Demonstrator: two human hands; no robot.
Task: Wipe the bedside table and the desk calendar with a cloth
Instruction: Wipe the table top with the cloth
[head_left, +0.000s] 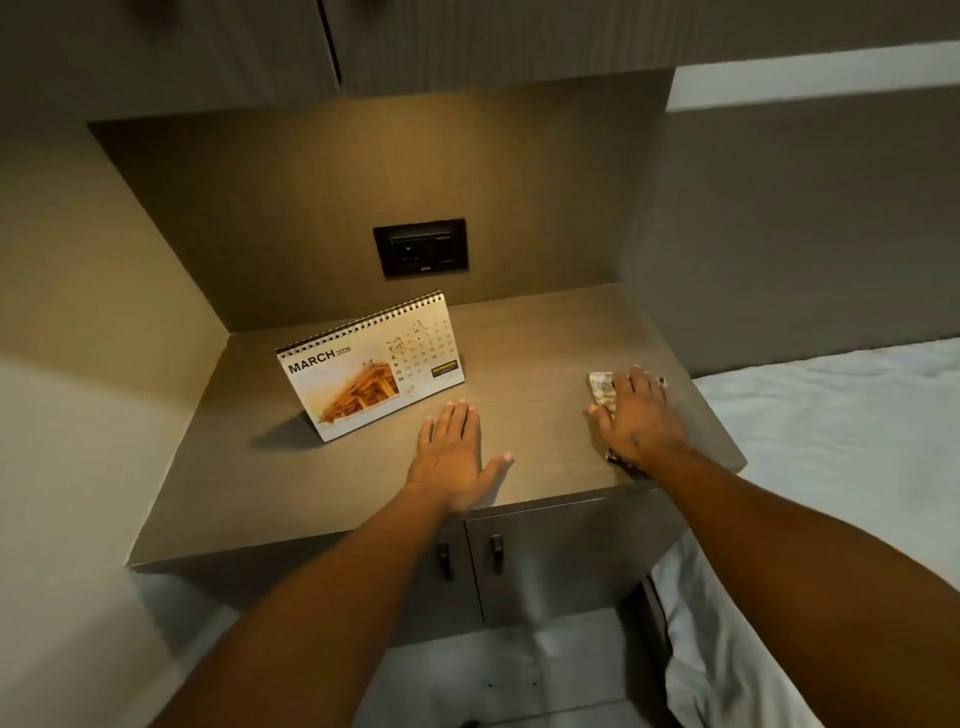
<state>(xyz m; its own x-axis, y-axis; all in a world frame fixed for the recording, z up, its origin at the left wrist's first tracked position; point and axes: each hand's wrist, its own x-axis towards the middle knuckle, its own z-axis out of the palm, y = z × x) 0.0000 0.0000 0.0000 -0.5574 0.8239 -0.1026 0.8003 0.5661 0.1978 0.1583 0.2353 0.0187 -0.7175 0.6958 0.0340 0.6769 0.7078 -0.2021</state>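
Observation:
The brown wooden bedside table (291, 483) fills the middle of the view. A spiral-bound desk calendar (371, 366) showing MARCH stands upright on its left half. My left hand (454, 457) lies flat on the tabletop, fingers spread, just right of the calendar and not touching it. My right hand (636, 415) presses a crumpled patterned cloth (602, 391) onto the right side of the tabletop, near the bed edge. Most of the cloth is hidden under my palm; a corner pokes out by my wrist.
A black wall socket panel (421, 248) sits on the back panel above the table. Overhead cabinets (332, 47) hang above. Two cabinet doors with dark handles (470, 556) are below the top. A bed with a white sheet (841, 441) adjoins on the right.

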